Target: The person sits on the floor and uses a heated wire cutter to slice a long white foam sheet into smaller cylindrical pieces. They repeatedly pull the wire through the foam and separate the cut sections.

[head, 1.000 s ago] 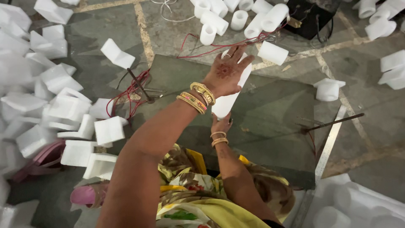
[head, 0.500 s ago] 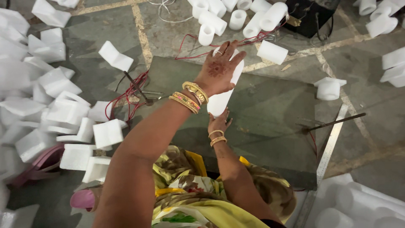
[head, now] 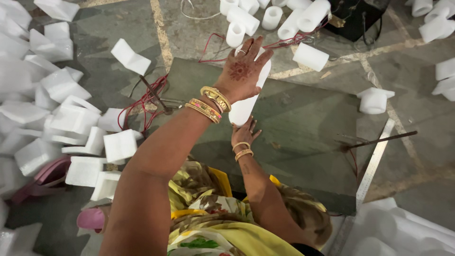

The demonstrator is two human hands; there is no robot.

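Observation:
A long white foam cylinder (head: pixel 242 110) lies on a dark green mat (head: pixel 303 118), pointing away from me. My left hand (head: pixel 242 70), with henna on its back and gold bangles at the wrist, rests palm down on the cylinder's far half, fingers stretched along it. My right hand (head: pixel 244 132), also with bangles, sits at the cylinder's near end, its spread fingertips touching the end and the mat.
Piles of white foam blocks (head: pixel 76 118) fill the floor at left. Several short foam cylinders (head: pixel 241 19) lie at the top beside a black box (head: pixel 355 19). Red wires (head: pixel 142 99) trail off the mat's left edge. At right lie a thin rod (head: pixel 379 140) and a metal ruler (head: pixel 374 166).
My left hand has slid a little farther along the cylinder, away from me. The right hand has stayed at the near end.

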